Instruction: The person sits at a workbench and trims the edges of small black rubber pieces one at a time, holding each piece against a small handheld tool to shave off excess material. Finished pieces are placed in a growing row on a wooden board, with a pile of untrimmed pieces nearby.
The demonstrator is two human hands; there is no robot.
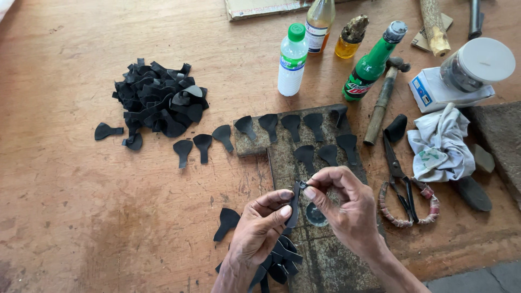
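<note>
Workbench, seen from above: two hands pinching one black cut piece at lower centre.

Wooden table (81,217) fills the frame. Dark stone slab (336,260), centre to lower edge, carries rows of black spade-shaped pieces. Loose heap of black pieces (157,100), upper left. White crumpled cloth (439,144), right. White box with blue label (434,89), upper right, under a clear jar with a white lid (477,62). Green bottle (372,65), tilted, with a red and green label; white bottle (292,59), green cap and green label band. Scissors (401,184), handles wrapped. Left hand (260,228) and right hand (347,203): thumb and forefinger of each closed on the narrow black piece (294,209), held upright between them, other fingers loosely curled.
</note>
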